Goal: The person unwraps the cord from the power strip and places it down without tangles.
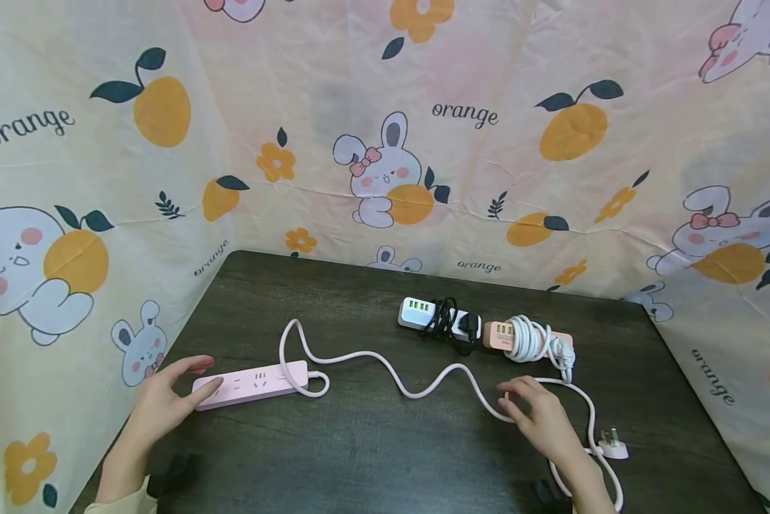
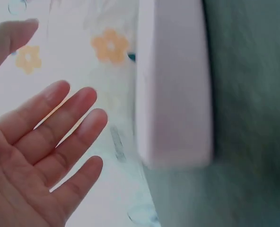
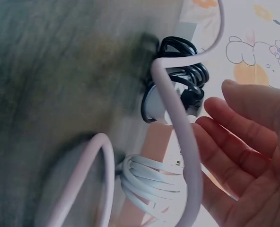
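Observation:
A pale pink power strip (image 1: 250,386) lies on the left of the table, a loop of its cord (image 1: 413,395) crossing its right end. Around the strip's left end my left hand (image 1: 160,403) is spread, thumb and fingers apart. The left wrist view shows the strip's end (image 2: 178,118) beside relaxed fingers. From the strip the cord runs in waves to my right hand (image 1: 542,421), whose loosely bent fingers are at it. In the right wrist view the cord (image 3: 189,156) passes in front of the fingertips, ungripped. Its white plug (image 1: 613,448) lies right of that hand, prongs up.
At the back right stand a white power strip (image 1: 417,313) with a black cord (image 1: 443,319) bundled round it, and a peach power strip (image 1: 499,335) wrapped in a white cord (image 1: 525,339). A printed cloth (image 1: 295,128) hangs around the dark table (image 1: 359,464).

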Demonstrator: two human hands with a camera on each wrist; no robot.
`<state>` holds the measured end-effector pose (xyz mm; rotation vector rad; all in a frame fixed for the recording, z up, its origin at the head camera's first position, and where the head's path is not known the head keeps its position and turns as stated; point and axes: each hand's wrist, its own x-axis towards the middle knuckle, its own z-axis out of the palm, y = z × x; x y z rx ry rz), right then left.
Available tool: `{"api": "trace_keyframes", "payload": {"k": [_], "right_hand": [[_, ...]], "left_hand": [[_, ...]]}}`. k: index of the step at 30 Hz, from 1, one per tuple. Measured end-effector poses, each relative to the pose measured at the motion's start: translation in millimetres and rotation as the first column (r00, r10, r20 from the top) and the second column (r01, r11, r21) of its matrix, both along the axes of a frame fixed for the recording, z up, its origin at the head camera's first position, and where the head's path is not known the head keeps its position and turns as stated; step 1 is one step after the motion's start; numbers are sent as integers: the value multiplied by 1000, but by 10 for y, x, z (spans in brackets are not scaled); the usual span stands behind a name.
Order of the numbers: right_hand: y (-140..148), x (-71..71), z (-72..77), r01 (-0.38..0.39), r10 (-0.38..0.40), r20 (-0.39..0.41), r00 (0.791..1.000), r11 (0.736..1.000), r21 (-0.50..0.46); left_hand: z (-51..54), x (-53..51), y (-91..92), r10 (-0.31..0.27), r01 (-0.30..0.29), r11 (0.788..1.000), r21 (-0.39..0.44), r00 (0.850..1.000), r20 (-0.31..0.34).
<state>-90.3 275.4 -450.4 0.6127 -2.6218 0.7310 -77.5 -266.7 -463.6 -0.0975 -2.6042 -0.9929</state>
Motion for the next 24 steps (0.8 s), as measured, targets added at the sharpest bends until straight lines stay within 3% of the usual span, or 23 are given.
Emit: {"api": "trace_keyframes", "payload": {"k": [8, 12, 24], "right_hand": [[-12, -64, 62, 35, -34, -61, 998, 999, 7], [-37, -105, 100, 43, -42, -74, 996, 999, 2], [-196, -259, 205, 170, -172, -71, 982, 985, -38]], "left_hand": [[185, -176, 380, -69, 73, 997, 38, 993, -91], [204, -295, 529, -128, 136, 989, 52, 982, -136], [230, -588, 957, -246, 266, 955, 130, 957, -153]]}}
